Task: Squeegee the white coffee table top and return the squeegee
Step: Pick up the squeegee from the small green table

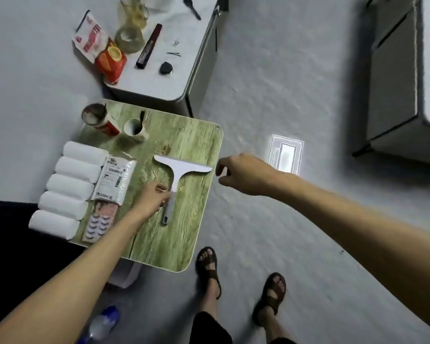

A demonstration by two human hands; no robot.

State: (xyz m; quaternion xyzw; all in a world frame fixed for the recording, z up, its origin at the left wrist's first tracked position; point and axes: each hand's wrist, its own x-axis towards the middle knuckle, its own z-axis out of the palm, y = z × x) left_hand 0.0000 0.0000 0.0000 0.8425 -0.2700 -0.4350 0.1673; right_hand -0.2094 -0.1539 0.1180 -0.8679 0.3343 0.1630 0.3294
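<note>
A white squeegee (181,170) lies flat on a green wood-grain table (184,232), its handle pinched by the left hand (150,199). The right hand (241,173) hovers just beyond the blade's tip, loosely curled and empty.

Squeegee (182,170) on the near table (184,219), right of the rolls (72,167); coffee table (144,83) behind

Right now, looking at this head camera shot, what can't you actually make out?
- Head view: part of the squeegee handle, covered by the left hand.
- Head view: far part of the white coffee table, cut off by the top edge.
- Head view: print on the white packet, too small and blurred.
</note>
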